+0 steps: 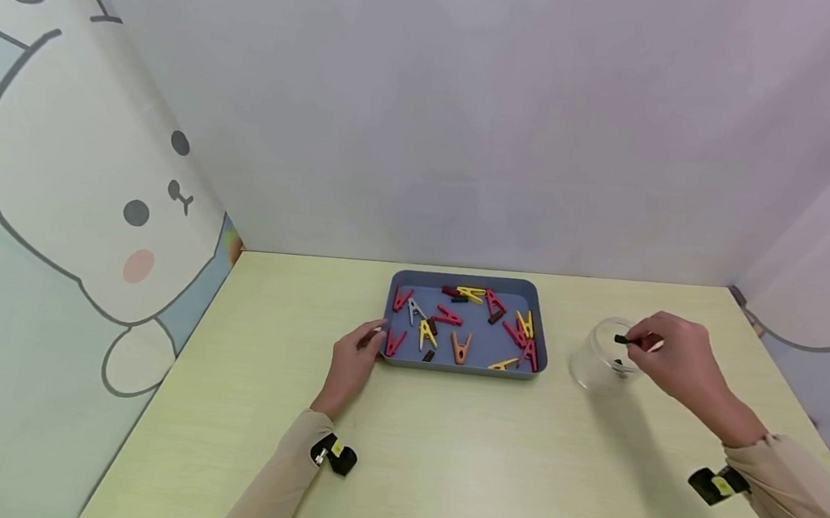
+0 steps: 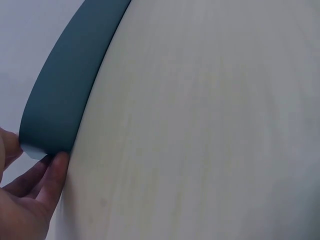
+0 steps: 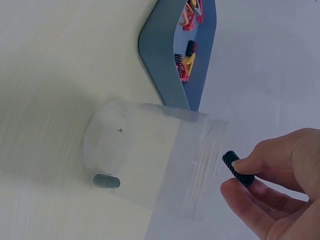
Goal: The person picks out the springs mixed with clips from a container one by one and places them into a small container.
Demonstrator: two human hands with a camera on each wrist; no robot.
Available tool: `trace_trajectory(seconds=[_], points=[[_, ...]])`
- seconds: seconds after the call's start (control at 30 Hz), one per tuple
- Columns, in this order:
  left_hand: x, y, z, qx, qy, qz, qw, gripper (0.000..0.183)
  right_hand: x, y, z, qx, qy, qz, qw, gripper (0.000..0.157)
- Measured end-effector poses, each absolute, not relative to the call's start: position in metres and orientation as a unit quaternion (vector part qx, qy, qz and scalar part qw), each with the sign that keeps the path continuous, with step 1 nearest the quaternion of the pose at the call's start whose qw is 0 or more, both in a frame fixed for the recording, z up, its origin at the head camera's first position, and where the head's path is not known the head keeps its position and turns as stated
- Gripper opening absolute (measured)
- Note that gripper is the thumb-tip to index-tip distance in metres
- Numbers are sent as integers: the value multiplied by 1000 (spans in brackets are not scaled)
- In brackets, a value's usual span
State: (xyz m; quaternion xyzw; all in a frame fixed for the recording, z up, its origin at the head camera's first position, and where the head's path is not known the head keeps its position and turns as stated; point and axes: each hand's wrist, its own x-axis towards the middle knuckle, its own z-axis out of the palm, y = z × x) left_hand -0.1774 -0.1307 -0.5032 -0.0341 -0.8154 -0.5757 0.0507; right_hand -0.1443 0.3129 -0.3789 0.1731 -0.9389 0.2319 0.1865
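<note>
Over the mouth of a clear jar, my right hand pinches a small dark ribbed cylinder between thumb and fingers. Another ribbed cylinder lies at the bottom of the jar, seen through its wall in the right wrist view. My left hand holds the near left corner of a grey-blue tray, thumb at the rim and fingers by its lower edge. Red, yellow, orange and grey plastic clips lie scattered in the tray, among them an orange clip and several dark ribbed cylinders.
Tray and jar stand on a pale wooden table, the jar to the right of the tray. A plain light wall rises behind the table. Walls with cartoon animals flank it left and right.
</note>
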Motion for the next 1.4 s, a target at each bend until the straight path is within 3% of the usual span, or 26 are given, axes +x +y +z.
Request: trace_trajectory(seconds=[1.4], points=[[-175, -130, -500, -30, -821, -569, 46, 32, -149, 313, -393, 170, -943, 238, 157, 13]])
